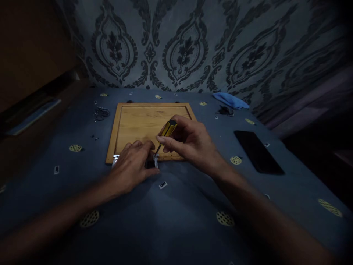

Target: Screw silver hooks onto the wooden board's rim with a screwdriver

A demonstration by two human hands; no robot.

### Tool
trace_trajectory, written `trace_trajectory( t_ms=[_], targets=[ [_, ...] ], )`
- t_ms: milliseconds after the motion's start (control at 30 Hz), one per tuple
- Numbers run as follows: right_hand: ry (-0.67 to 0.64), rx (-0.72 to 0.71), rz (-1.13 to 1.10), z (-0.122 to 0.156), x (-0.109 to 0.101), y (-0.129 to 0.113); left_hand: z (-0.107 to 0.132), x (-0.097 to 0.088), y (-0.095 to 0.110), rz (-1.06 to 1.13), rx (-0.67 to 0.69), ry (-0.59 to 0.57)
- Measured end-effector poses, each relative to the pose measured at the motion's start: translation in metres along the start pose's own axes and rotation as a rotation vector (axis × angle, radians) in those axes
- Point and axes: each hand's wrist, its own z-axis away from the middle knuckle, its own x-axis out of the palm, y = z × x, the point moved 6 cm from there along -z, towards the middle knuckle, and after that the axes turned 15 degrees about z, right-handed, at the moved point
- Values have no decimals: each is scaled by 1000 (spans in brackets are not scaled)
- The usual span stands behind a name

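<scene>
A framed wooden panel lies flat on the blue patterned cloth. My right hand grips a yellow-and-black screwdriver, tilted with its shaft pointing down at the panel's near edge. There the tip meets a small silver metal fitting. My left hand lies over the same edge, its thumb against the fitting and its fingers curled on the wood. A dark part shows between thumb and index finger. Another silver metal piece sticks out at the panel's near left corner, partly under my left hand.
Small loose screws and a bunch of thin metal or wire pieces lie left of the panel. To the right are a black phone, a blue cloth and a small dark bundle. A patterned wall rises behind.
</scene>
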Motion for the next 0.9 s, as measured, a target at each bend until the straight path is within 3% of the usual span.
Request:
trace_trajectory(
  t_ms=[267, 433, 567, 900],
  targets=[
    [-45, -13, -115, -2, -2, -4, 1, 0, 0, -6, 12, 7],
    [142, -25, 72, 2, -3, -3, -1, 0, -1, -4, 0, 4],
    [253, -30, 98, 5, -7, -3, 0, 0, -2, 19, 5, 4],
    [207, -26, 129, 4, -3, -2, 0, 0, 0, -8, 0, 15]
  ],
)
